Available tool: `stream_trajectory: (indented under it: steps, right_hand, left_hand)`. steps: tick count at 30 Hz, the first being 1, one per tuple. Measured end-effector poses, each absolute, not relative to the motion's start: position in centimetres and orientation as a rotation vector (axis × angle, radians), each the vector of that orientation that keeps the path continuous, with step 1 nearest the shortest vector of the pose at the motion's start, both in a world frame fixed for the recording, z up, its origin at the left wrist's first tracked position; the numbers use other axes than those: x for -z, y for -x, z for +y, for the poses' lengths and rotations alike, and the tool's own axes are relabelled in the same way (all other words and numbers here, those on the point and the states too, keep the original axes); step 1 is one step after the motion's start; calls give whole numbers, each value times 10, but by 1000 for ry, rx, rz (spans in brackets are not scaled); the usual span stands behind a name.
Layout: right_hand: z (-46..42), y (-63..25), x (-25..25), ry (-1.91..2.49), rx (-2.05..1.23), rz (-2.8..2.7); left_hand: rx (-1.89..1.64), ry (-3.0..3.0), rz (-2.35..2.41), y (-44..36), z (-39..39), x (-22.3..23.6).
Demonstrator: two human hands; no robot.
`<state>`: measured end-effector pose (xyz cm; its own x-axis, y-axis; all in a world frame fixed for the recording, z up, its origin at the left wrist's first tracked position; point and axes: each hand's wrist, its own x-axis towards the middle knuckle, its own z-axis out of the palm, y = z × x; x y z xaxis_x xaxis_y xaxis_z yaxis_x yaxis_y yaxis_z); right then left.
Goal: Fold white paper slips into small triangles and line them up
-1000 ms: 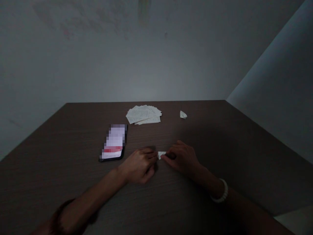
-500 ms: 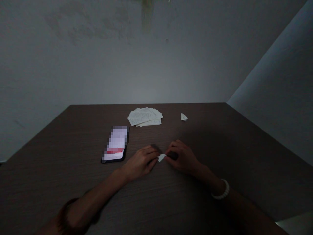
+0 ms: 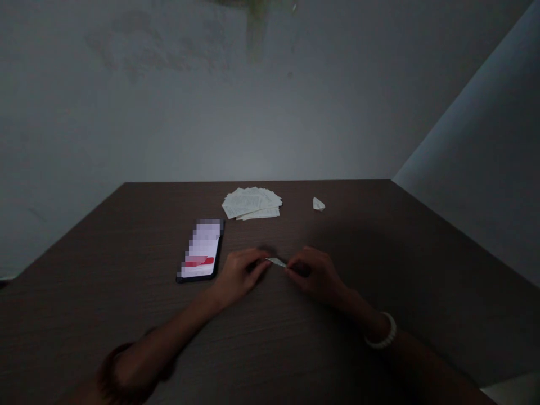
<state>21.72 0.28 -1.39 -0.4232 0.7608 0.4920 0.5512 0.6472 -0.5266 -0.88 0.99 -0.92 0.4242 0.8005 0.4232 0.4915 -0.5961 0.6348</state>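
- Left hand (image 3: 241,275): fingers closed, pinching one end of the paper (image 3: 276,262).
- Right hand (image 3: 317,275): fingertips closed on its other end.
- Paper: between both hands, above or on the tabletop (image 3: 270,349); cannot tell which.

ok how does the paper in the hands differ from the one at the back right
The held paper looks a thin sliver, pinched between the left hand and right hand; the back paper looks chunkier and rests on the table, farther from the person. Both look small and whitish.
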Motion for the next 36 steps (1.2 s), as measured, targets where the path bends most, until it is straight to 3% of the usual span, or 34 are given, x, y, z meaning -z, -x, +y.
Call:
stream_trajectory:
  steps: [36]
  right_hand:
    - [0, -208, 16, 1092, -692, -1978]
  left_hand:
    - [-1049, -1708, 1008, -3, 11, 3]
